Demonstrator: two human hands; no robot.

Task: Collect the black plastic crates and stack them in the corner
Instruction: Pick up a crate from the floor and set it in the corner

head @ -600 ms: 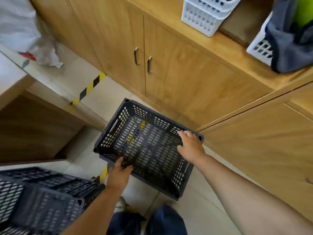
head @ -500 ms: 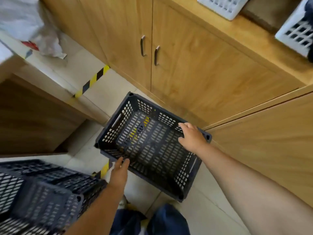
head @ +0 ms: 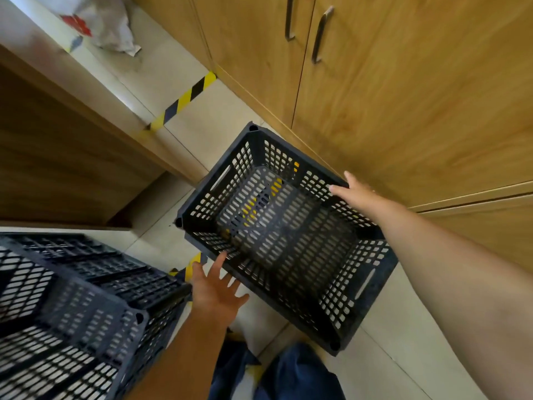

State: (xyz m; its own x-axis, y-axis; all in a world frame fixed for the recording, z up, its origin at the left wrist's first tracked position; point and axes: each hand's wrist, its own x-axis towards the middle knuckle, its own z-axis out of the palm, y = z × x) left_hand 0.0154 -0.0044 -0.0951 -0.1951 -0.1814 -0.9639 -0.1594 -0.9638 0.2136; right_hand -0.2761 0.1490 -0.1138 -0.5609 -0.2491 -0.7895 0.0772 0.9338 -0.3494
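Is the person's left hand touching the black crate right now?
Touching. In the head view the left hand is spread open, and one fingertip reaches the near rim of the black crate; it isn't gripping it.

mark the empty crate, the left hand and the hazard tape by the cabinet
crate (head: 372, 284), head view, near right side wall.
left hand (head: 215, 295), head view, back of the hand.
tape (head: 184, 101), head view, middle of the striped strip on the floor.

Left hand (head: 215, 293) fingers spread, right hand (head: 356, 194) fingers extended
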